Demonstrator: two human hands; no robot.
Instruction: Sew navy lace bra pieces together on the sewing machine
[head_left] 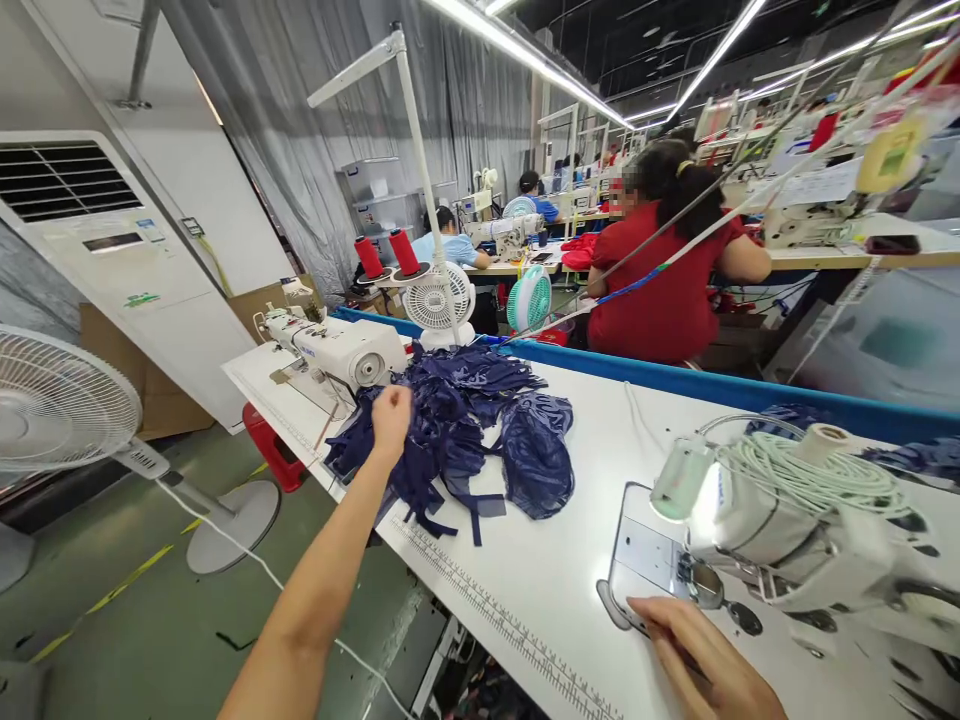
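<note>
My left hand (pixel 391 420) is stretched far out to the left, fingers curled shut and pinching into the near edge of the fabric pile (pixel 457 435). The pile is dark navy, thin and slightly glossy, a crumpled heap with loose straps and strips trailing toward me across the table (pixel 555 570). One rounded, cup-like piece bulges at the pile's right side. The table is smooth and white, with a printed ruler (pixel 502 625) running along its near edge.

My right hand (pixel 705 660) lies flat at the near right, fingers together and pressed on the tabletop, touching the metal plate (pixel 649 555) under the sewing machine (pixel 787 530). That machine is white, glossy and rounded, with a lit lamp at its head and a coil of pale green cord (pixel 810 475) wound on top around a cardboard cone.

Beyond the pile stands a second white machine (pixel 337 350), and just behind it a small white fan (pixel 437 300) with a round wire grille. Two red thread cones (pixel 386 255) stand upright behind that. A large fan (pixel 60 405) stands on the green floor at the left. Across the blue table edge, a person in red (pixel 660 270) sits with their back to me.
</note>
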